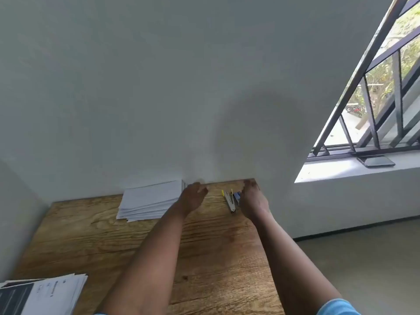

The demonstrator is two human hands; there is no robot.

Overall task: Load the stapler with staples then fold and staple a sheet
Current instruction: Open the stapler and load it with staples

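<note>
Head view shows both my arms reaching out over the wooden worktop [141,235] toward the wall. My stapler [230,200] lies near the far edge of the worktop, between my two hands. It looks flipped wide open, with yellow bits at its far end. Its long side runs from me toward the wall, leaning a little to the left as it goes away. Which end is the front, I cannot tell.

My left hand [193,196] hovers to the left of the stapler with loose fingers, holding nothing. My right hand [251,201] is just to the right of the stapler. Something small and blue [237,196], maybe the staple box, peeks out beside it. I cannot tell if my right grip is pinching it or spread.

A stack of white paper [150,201] sits further left of the stapler.

I think I am at the very start. Putting staples in looks not done. No sheet is folded or stapled yet.
</note>
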